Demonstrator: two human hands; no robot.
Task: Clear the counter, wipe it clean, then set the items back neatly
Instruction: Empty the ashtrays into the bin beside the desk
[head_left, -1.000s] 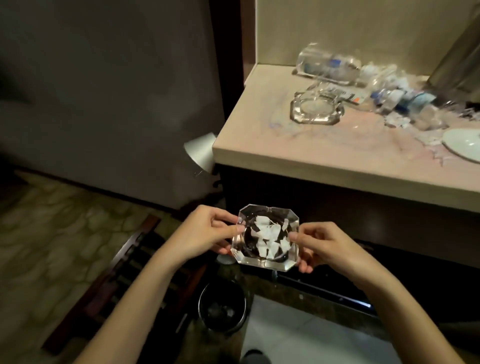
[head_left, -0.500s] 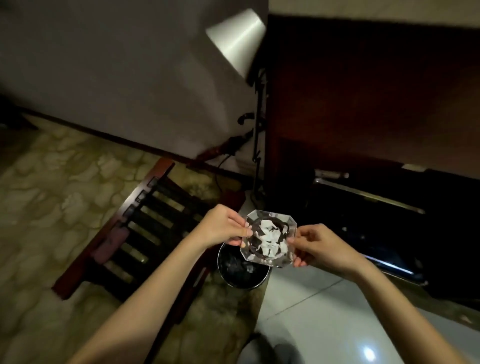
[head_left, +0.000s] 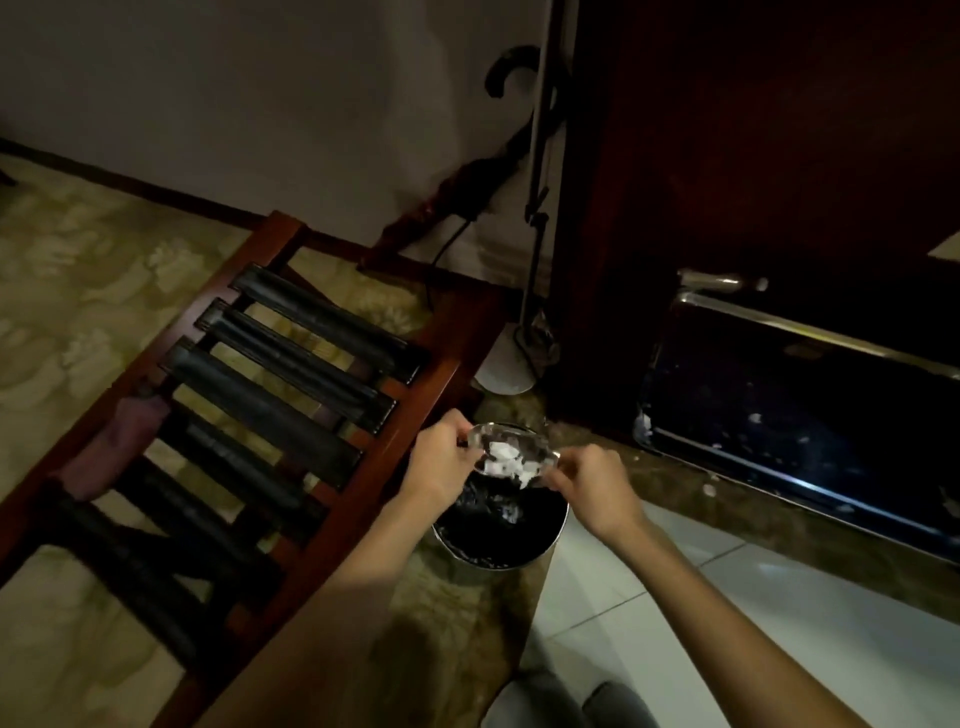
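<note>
Tipping now over the round black-lined waste bin (head_left: 498, 525), the clear faceted glass ashtray (head_left: 511, 454), pinched between both hands (head_left: 447, 462) (head_left: 592, 486) and level a moment ago, spills white paper scraps (head_left: 506, 462), so clearing progresses.

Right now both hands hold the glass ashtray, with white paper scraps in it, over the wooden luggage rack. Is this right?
Not quite. In the head view the left hand and right hand hold the glass ashtray, with white paper scraps in it, over the black-lined trash bin, not the wooden luggage rack, which stands beside the bin.
</note>
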